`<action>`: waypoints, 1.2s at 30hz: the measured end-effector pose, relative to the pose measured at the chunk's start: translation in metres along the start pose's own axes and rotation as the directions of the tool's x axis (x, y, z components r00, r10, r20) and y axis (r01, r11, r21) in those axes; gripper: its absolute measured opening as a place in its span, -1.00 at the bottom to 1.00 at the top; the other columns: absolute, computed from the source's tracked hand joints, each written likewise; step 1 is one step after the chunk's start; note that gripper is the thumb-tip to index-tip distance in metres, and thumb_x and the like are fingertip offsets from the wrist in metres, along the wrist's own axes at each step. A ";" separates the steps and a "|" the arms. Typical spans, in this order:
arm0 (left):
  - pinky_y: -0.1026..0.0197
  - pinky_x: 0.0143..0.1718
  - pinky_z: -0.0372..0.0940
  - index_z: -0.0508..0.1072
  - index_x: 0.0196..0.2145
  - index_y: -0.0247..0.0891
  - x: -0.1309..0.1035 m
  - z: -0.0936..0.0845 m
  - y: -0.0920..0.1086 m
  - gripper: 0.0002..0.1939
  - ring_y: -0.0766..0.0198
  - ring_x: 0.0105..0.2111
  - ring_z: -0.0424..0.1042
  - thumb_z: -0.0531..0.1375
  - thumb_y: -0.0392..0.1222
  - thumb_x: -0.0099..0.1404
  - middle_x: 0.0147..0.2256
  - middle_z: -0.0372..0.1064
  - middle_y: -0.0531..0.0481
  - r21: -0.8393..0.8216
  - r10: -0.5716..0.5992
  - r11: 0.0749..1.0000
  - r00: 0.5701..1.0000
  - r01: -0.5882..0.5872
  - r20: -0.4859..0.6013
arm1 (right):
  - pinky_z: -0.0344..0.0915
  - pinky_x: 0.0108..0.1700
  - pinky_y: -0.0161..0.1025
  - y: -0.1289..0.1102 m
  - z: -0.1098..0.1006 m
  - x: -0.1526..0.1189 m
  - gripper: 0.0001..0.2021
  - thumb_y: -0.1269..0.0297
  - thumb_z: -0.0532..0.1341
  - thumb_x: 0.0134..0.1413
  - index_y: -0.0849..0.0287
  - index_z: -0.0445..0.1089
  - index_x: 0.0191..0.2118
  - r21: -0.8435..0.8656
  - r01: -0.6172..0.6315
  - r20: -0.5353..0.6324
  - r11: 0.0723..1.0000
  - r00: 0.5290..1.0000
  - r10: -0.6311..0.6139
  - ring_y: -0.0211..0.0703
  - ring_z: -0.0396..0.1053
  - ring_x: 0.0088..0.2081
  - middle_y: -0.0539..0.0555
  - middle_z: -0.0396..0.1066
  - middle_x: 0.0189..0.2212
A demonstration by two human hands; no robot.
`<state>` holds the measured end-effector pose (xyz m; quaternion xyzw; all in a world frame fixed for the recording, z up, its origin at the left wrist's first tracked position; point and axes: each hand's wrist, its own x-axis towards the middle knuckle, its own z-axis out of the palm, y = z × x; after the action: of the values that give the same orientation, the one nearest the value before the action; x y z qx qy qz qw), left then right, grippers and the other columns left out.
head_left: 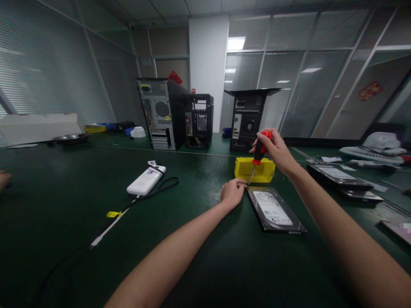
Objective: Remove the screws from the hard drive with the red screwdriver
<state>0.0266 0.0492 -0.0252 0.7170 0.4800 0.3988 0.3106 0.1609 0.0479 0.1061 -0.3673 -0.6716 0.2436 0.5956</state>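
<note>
My right hand [272,147] grips the red and black handle of a screwdriver [259,150], its shaft slanting down. The screwdriver's tip meets the far left corner of a hard disk drive [272,209], which lies flat with its white label up. Beside that corner is my left hand [233,191], fingers drawn together close to the tip. Whatever those fingers pinch, if anything, is too small to make out. Just behind the drive stands a yellow plastic bin [242,170], partly behind the screwdriver.
A white power bank [147,182] with a black cable lies to the left. More drives [340,175] are stacked at the right. Several computer cases [162,113] stand at the back of the green table [192,252]. Another person's hand [4,179] shows at the left edge.
</note>
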 end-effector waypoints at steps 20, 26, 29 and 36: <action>0.25 -0.12 0.31 0.53 -0.23 -0.14 0.000 0.000 0.001 -0.80 0.24 -0.18 0.48 0.14 -0.19 0.21 -0.22 0.53 0.04 0.042 -0.009 0.999 1.000 0.009 -0.008 | 0.43 -0.25 -0.20 -0.002 -0.009 0.000 -0.76 0.05 0.20 0.02 0.06 0.28 -0.25 0.056 0.012 -0.023 0.998 1.000 -0.011 -0.19 0.46 -0.30 0.01 0.44 -0.30; 0.25 -0.12 0.31 0.51 -0.22 -0.16 0.000 0.000 -0.001 -0.79 0.26 -0.18 0.48 0.15 -0.26 0.19 -0.23 0.54 0.04 0.035 0.010 0.999 1.000 -0.010 0.024 | 0.41 -0.20 -0.12 -0.005 -0.006 0.000 -0.76 0.11 0.23 0.00 0.07 0.31 -0.22 -0.042 0.086 -0.032 0.995 0.996 -0.088 -0.19 0.46 -0.37 0.00 0.43 -0.32; 0.25 -0.12 0.31 0.50 -0.21 -0.18 0.000 0.000 -0.002 -0.78 0.28 -0.17 0.48 0.16 -0.31 0.17 -0.24 0.54 0.04 0.014 0.026 1.000 0.999 -0.026 0.042 | 0.40 -0.21 -0.14 -0.004 -0.007 0.000 -0.76 0.12 0.21 0.02 0.08 0.32 -0.19 -0.055 0.087 -0.030 0.995 0.996 -0.089 -0.20 0.45 -0.37 0.00 0.42 -0.35; 0.24 -0.09 0.30 0.48 -0.20 -0.19 0.001 0.000 -0.003 -0.78 0.28 -0.13 0.46 0.16 -0.32 0.17 -0.23 0.54 0.04 0.015 0.024 1.000 0.998 -0.025 0.055 | 0.41 -0.27 -0.19 -0.005 -0.008 0.001 -0.78 0.08 0.20 0.02 0.08 0.28 -0.26 -0.010 0.035 -0.020 0.999 0.999 -0.036 -0.25 0.41 -0.41 -0.02 0.39 -0.39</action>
<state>0.0253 0.0510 -0.0277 0.7359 0.4655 0.3788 0.3133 0.1682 0.0450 0.1119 -0.3606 -0.6732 0.2261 0.6047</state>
